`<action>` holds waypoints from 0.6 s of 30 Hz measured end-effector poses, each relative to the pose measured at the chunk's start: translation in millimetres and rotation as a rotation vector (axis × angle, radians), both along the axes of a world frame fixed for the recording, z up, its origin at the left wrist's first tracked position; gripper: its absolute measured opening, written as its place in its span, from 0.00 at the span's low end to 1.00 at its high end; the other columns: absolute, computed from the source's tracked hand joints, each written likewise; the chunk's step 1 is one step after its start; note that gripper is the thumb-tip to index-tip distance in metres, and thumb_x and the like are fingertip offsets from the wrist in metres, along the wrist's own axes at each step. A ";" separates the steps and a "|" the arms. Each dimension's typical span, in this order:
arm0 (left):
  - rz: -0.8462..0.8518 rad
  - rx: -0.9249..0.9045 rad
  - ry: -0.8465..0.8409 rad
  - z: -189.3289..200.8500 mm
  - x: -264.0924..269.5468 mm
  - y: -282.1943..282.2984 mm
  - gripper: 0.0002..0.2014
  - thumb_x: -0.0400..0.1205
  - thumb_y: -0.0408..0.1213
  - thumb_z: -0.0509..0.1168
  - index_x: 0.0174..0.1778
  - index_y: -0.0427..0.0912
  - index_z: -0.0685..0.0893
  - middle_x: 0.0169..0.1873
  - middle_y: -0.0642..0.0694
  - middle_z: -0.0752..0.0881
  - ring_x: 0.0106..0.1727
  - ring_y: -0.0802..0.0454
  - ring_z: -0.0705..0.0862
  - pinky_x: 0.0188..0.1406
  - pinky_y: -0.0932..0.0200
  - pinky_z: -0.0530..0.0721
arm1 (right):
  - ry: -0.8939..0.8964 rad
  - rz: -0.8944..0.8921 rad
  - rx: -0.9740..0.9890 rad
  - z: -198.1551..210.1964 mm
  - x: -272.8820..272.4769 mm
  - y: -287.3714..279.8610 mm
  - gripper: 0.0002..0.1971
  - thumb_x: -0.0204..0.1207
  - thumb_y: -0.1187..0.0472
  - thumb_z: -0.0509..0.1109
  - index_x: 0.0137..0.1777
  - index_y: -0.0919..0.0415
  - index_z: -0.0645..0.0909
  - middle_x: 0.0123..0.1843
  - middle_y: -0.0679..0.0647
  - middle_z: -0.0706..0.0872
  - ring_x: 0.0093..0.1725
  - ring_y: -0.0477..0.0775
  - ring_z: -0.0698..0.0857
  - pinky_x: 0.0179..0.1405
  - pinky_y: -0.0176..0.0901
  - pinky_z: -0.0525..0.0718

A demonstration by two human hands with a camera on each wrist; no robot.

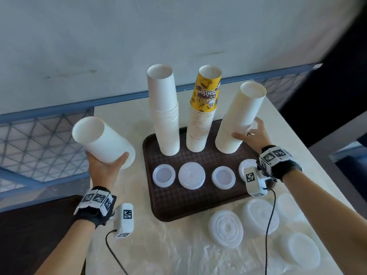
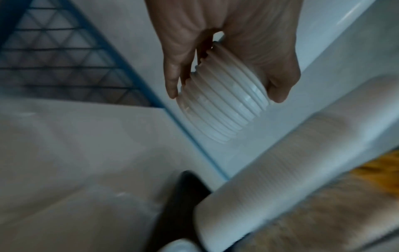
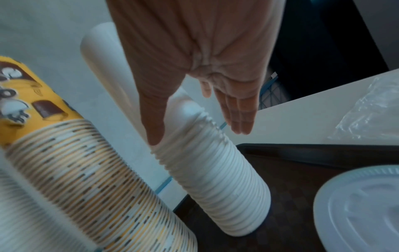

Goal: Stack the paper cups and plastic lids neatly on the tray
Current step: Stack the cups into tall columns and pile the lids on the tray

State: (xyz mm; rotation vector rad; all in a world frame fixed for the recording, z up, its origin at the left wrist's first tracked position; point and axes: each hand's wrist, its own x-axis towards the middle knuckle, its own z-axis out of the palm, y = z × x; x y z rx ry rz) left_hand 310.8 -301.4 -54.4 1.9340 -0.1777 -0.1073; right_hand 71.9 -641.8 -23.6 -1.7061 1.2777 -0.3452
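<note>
- A pale desk (image 1: 123,114) under clear plastic film stands against a white wall and carries a dark brown rectangular tray (image 1: 190,203).
- Three tall stacks of upside-down paper cups stand along the tray's far side; four white plastic lids lie in front.
- The left hand (image 1: 105,167) grips a short tilted stack of white paper cups (image 1: 103,139), held in the air left of the tray.
- The right hand (image 1: 252,135) cups the leaning white stack (image 1: 238,120), fingers (image 3: 239,117) straight.
- More loose lids (image 1: 226,229) lie on the desk.

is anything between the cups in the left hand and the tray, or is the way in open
Nothing visible blocks it. The left hand holds a short white cup stack off the tray's left edge, with bare table between. The nearest tall white stack stands further in.
</note>
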 end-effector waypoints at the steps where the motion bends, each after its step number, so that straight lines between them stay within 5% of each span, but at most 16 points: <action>1: -0.028 -0.050 -0.044 15.0 -3.8 0.8 0.46 0.61 0.43 0.82 0.73 0.41 0.66 0.68 0.44 0.78 0.67 0.48 0.78 0.67 0.53 0.75 | 0.006 0.003 0.002 4.2 -4.6 2.4 0.53 0.61 0.53 0.82 0.80 0.53 0.50 0.72 0.66 0.76 0.71 0.62 0.75 0.72 0.59 0.72; 5: -0.267 -0.294 -0.206 100.2 -48.9 -19.7 0.29 0.65 0.36 0.80 0.60 0.54 0.79 0.56 0.63 0.84 0.58 0.72 0.80 0.59 0.73 0.78 | 0.003 0.014 -0.014 27.4 -33.4 18.6 0.48 0.66 0.51 0.79 0.80 0.54 0.52 0.72 0.67 0.74 0.69 0.62 0.76 0.69 0.53 0.72; 8: -0.490 -0.362 -0.309 166.7 -96.6 -52.2 0.24 0.65 0.40 0.77 0.55 0.56 0.78 0.52 0.73 0.84 0.58 0.72 0.81 0.58 0.75 0.76 | -0.037 0.053 -0.023 43.2 -68.9 32.3 0.40 0.68 0.51 0.77 0.77 0.56 0.62 0.69 0.66 0.78 0.66 0.60 0.79 0.67 0.50 0.76; 12: -0.688 -0.381 -0.297 213.6 -138.6 -115.6 0.25 0.63 0.44 0.76 0.56 0.48 0.79 0.50 0.64 0.87 0.56 0.67 0.83 0.51 0.73 0.79 | 0.036 0.147 -0.048 46.4 -135.3 45.7 0.30 0.69 0.53 0.77 0.69 0.57 0.73 0.61 0.61 0.83 0.62 0.58 0.81 0.62 0.46 0.77; 15: -0.709 -0.315 -0.313 222.0 -156.6 -172.0 0.41 0.59 0.52 0.78 0.66 0.38 0.72 0.58 0.52 0.84 0.60 0.60 0.82 0.54 0.62 0.81 | 0.099 0.128 -0.079 40.0 -186.2 49.2 0.26 0.68 0.56 0.78 0.66 0.58 0.76 0.59 0.62 0.84 0.61 0.59 0.82 0.58 0.42 0.76; 18: -0.691 -0.269 -0.289 219.9 -164.9 -219.5 0.46 0.56 0.54 0.78 0.67 0.41 0.66 0.58 0.56 0.81 0.58 0.65 0.81 0.55 0.67 0.79 | 0.165 0.121 -0.106 31.7 -228.7 44.3 0.25 0.68 0.56 0.78 0.64 0.59 0.78 0.59 0.63 0.85 0.61 0.59 0.82 0.57 0.43 0.75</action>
